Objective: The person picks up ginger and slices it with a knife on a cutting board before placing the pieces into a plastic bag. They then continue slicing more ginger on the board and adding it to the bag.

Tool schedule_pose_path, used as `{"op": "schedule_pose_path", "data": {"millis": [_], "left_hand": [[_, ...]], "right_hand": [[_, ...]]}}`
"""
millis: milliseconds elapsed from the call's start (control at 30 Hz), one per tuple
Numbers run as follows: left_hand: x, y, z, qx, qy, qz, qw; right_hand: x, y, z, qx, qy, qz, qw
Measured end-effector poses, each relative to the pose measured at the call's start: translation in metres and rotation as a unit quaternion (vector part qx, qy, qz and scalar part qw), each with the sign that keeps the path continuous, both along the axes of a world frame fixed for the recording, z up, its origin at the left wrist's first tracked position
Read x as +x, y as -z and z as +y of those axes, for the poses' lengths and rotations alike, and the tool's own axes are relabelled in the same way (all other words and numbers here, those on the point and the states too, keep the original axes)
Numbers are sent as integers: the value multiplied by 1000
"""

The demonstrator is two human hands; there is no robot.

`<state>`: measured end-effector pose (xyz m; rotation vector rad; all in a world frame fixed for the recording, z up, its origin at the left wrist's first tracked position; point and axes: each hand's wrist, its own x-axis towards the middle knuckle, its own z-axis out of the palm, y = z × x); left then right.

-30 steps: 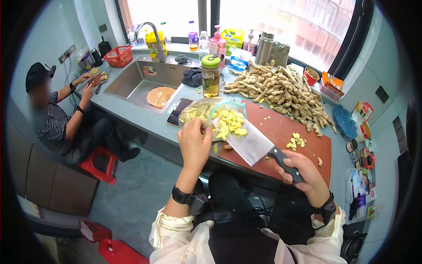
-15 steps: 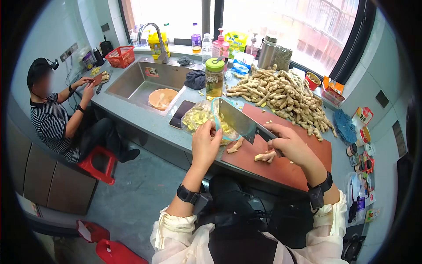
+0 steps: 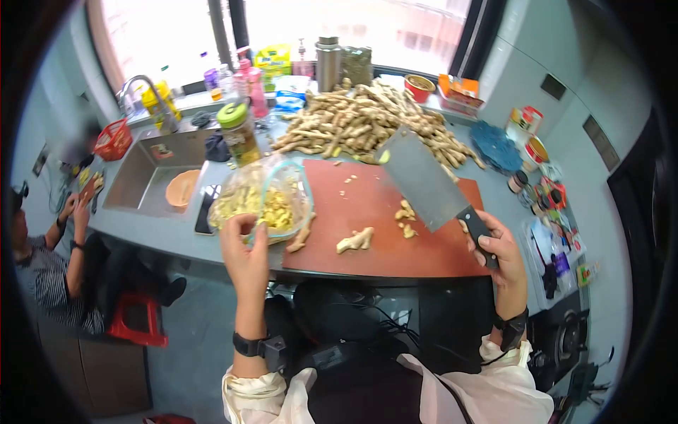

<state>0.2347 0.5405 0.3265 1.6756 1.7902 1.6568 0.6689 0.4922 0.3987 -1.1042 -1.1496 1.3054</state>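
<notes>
Cleaver [image 3: 421,179] has swung away from the bag since half a second ago; blade now lifted and tilted over the far right part of the cutting board [image 3: 381,244], tip toward the ginger pile [image 3: 367,124]. Head view has also shifted right, sink [image 3: 152,177] now far left of the board.

Right hand [image 3: 498,251] clamped around the black cleaver handle at the board's right edge, fingers wrapped shut. Left hand [image 3: 246,251] at the board's left front corner, fingers pinched on the near rim of the clear plastic bag [image 3: 263,199], which sits just left of the board on the tabletop [image 3: 176,237] and holds yellow sliced ginger.

On the board: one ginger piece [image 3: 355,240] near the middle front, another [image 3: 302,233] at the left edge touching the bag, small cut bits [image 3: 405,218] right of centre under the blade. Phone [image 3: 205,210] lies left of the bag. Green-lidded jar [image 3: 239,133] stands behind the board's left corner. Orange bowl [image 3: 182,188] in the sink. Red cup [image 3: 419,87] and steel flask [image 3: 328,63] beyond the ginger pile. Blue scrubber [image 3: 496,145] right of the board's far corner.

Another person [image 3: 49,261] sits far left of the board, hands at a small board by a red basket [image 3: 113,139].
</notes>
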Motion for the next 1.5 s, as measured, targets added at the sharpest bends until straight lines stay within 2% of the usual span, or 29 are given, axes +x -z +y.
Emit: {"op": "schedule_pose_path", "data": {"millis": [67,133,167,233,333,400,533,567,600,733,800,867,933,967,1000,1033,1067,1100,1167,1200,1267,1400,1500], "left_hand": [[12,-7,-2,18,-28,9,999],[21,-11,-4,50,-53,43,996],[26,-13,-5,51,-46,44,997],[38,-19,-8,107,-100,113,983],[53,-28,-15,116,-89,110,983],[59,-31,-17,129,-83,134,979],[80,-38,-17,129,-15,145,981],[85,-38,-16,130,4,147,981],[90,-37,-14,129,7,150,980],[113,-33,1,115,81,117,983],[122,-37,11,14,211,153,965],[133,-35,20,-5,232,190,954],[140,-27,34,-24,250,226,941],[142,-20,41,-46,270,245,930],[145,-13,49,-68,291,264,917],[150,-7,59,-69,292,264,917],[156,-3,70,-123,327,271,897],[163,2,80,-177,362,277,872],[176,13,97,-189,365,311,857],[181,16,104,-197,362,345,843],[191,23,115,-214,352,355,839],[199,31,131,-243,342,357,834],[202,41,142,-238,372,345,828]], "right_hand": [[14,3,-8,5,54,-16,998],[29,11,-9,-12,113,-94,989],[39,18,-10,-25,109,-109,988],[47,34,-8,-27,114,-133,984],[58,61,-7,-61,105,-190,974],[56,78,-6,28,105,-242,964],[53,81,-17,19,79,-237,968],[56,73,-21,-63,65,-212,973],[57,70,-20,-65,66,-209,974],[55,66,2,-8,55,-204,977],[55,74,18,44,41,-221,974],[54,77,19,38,32,-237,970],[60,89,13,74,23,-307,949],[61,86,7,26,8,-268,963],[61,84,0,24,7,-268,963],[61,82,-8,-22,16,-213,977],[61,83,-15,-68,25,-157,985],[60,86,-21,-71,28,-157,985],[58,94,-34,-68,76,-46,994],[57,98,-40,-69,78,-46,993],[56,109,-54,-69,128,14,989],[49,134,-82,-84,174,56,980],[29,142,-94,-106,168,85,976]]}}
